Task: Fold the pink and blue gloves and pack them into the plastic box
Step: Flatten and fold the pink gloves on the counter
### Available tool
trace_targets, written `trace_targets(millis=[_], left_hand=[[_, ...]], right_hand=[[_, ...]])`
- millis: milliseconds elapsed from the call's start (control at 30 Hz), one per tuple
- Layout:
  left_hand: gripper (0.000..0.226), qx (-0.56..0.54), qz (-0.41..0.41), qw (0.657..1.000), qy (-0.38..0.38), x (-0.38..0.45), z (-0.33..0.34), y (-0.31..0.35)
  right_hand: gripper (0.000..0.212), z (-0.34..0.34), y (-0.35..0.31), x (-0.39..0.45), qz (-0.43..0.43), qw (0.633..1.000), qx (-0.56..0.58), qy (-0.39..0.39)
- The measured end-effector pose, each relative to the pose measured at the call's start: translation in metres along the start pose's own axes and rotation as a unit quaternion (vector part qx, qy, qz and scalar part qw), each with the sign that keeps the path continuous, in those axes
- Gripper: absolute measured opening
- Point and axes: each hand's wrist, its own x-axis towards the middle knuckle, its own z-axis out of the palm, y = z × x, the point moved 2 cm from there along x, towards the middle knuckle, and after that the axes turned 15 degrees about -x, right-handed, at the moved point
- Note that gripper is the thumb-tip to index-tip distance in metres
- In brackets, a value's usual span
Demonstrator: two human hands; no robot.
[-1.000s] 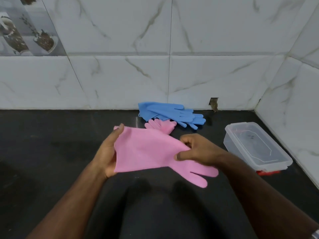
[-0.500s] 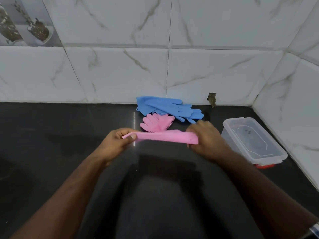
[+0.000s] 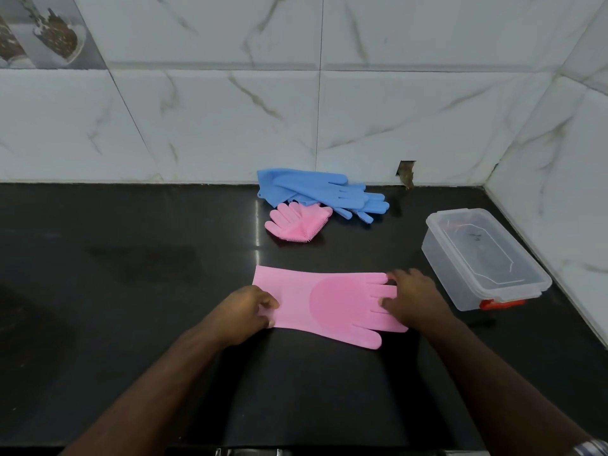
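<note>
Pink glove lies flat on the black worktop, left hand pinching its cuff, right hand pressing its finger end. Folding looks about to begin: bring one end over the other; plastic box waits right.

both forearms are bare from the bottom edge of the view up to the wrists, with no sleeves showing on either. the left hand is bare: no ring, band or glove on it. the right hand is bare too, with no ring to be seen on its fingers. at the lower right corner, on the right arm, sits a silvery metal band, made of ribbed, shiny links like a watch strap or bracelet; only a short piece of it shows before the frame cuts it off, so its face or clasp cannot be told.
</note>
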Motion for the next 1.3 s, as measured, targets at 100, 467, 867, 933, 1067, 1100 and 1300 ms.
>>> trace_targets(millis=[100,467,867,933,1067,1100,1300], left_hand=[[0.022,0.015,-0.003,1.0,0.001,0.003,0.003,0.0],[0.033,0.128,-0.012,0.989,0.066,0.034,0.001,0.019],[0.015,-0.148,0.002,0.976,-0.158,-0.011,0.054,0.06],[0.014,-0.139,0.041,0.985,-0.093,-0.01,0.05,0.054],[0.02,-0.069,0.084,0.993,0.041,-0.009,0.029,0.04],[0.021,-0.009,0.072,0.995,0.068,-0.007,0.022,0.038],[0.067,0.138,-0.066,0.988,0.028,-0.003,0.007,0.022]], right_hand=[[0.066,0.004,0.005,0.008,0.031,0.994,0.088,-0.052],[0.019,-0.011,0.001,0.031,-0.006,0.985,0.166,0.042],[0.03,-0.063,-0.137,0.036,-0.403,0.888,0.056,0.213],[0.032,-0.052,-0.159,0.02,-0.436,0.877,0.092,0.182],[0.032,-0.018,-0.128,0.004,-0.312,0.921,0.19,0.135],[0.031,-0.008,-0.114,0.0,-0.283,0.933,0.181,0.128],[0.037,0.031,-0.046,-0.021,-0.227,0.971,0.055,0.053]])
